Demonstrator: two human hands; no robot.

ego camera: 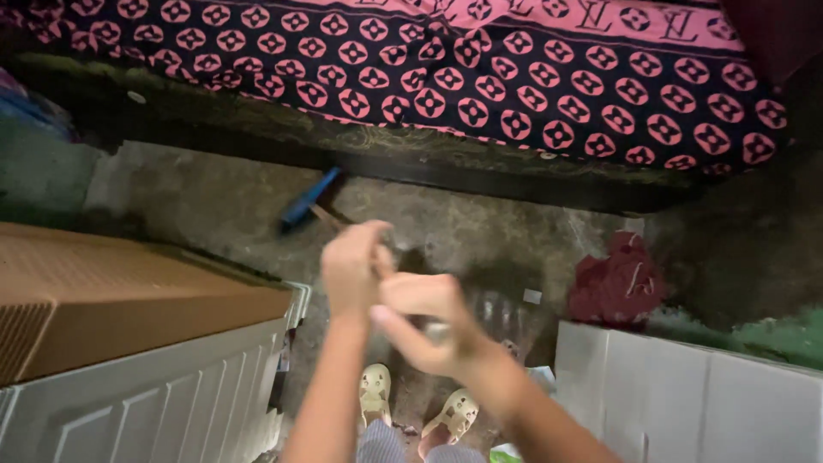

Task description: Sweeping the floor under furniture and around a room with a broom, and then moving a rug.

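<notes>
My left hand (351,267) and my right hand (424,321) meet in front of me, touching at the fingers, and both are blurred by motion. The fingers of each are curled. A faint see-through shape (501,313) shows just right of the right hand; I cannot tell what it is or whether a hand holds it. Below them are my feet in pale sandals (375,396) on a rough grey floor (214,201).
A bed with a pink and black patterned cover (514,77) runs across the top. A blue-handled tool (309,199) and a red cloth (617,287) lie on the floor. A cardboard box (103,296) sits on a white ribbed container (171,399) at left. A white box (686,399) stands at right.
</notes>
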